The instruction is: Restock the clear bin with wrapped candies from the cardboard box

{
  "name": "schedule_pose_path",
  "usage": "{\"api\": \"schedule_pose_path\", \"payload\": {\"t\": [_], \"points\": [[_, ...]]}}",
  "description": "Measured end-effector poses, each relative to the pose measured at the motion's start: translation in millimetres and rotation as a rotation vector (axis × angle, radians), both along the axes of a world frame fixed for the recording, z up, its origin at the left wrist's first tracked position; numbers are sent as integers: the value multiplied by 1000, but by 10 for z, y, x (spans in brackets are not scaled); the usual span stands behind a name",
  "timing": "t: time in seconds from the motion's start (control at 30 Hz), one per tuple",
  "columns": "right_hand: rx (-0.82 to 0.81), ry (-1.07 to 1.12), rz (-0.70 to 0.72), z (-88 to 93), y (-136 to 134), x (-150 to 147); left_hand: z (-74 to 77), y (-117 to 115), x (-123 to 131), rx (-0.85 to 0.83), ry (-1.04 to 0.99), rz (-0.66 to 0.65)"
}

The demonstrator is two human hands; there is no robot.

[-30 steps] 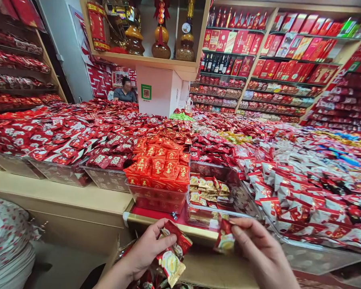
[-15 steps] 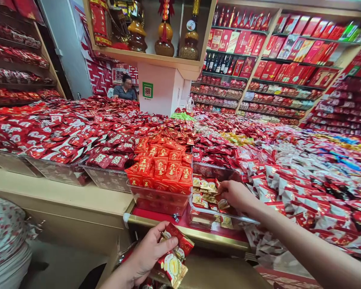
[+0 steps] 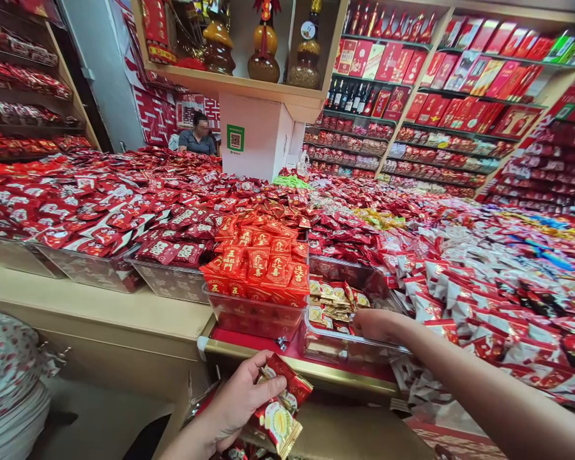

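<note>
My left hand (image 3: 239, 401) is closed round a bunch of red and gold candy packets (image 3: 280, 409), held low in front of the counter edge. My right hand (image 3: 376, 324) reaches down into a clear plastic bin (image 3: 345, 348) of gold-wrapped candies (image 3: 333, 300); its fingers are hidden behind the bin's rim and the packets. To the left of that bin stands another clear bin piled with orange-red packets (image 3: 261, 265).
A wide display of red-wrapped sweets (image 3: 124, 204) covers the counter, with white-and-red packets (image 3: 483, 300) at right. Shelves of red gift boxes (image 3: 441, 70) line the back wall. A seated person (image 3: 196, 137) is behind the display. A white floral bag (image 3: 4, 377) sits lower left.
A second ago my right hand held a packet near my left hand. It reached out to the gold-candy bin and has now dropped lower inside it. My left hand stayed put.
</note>
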State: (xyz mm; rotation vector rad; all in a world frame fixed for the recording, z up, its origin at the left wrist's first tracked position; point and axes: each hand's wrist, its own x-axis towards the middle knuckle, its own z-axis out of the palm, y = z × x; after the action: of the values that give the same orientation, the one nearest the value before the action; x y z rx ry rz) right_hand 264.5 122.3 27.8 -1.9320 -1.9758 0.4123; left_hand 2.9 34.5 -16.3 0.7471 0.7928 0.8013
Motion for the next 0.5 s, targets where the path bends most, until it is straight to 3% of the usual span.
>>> {"api": "schedule_pose_path", "payload": {"t": [0.1, 0.2, 0.3, 0.5], "points": [[-417, -169, 193, 84, 39, -53, -27, 10, 0, 19, 25, 8], [-664, -303, 295, 132, 103, -102, -25, 14, 1, 22, 53, 13], [-738, -407, 338, 150, 126, -140, -10, 12, 2, 30, 66, 14], [-680, -516, 341, 215, 27, -211, -28, 7, 4, 48, 70, 22]]}}
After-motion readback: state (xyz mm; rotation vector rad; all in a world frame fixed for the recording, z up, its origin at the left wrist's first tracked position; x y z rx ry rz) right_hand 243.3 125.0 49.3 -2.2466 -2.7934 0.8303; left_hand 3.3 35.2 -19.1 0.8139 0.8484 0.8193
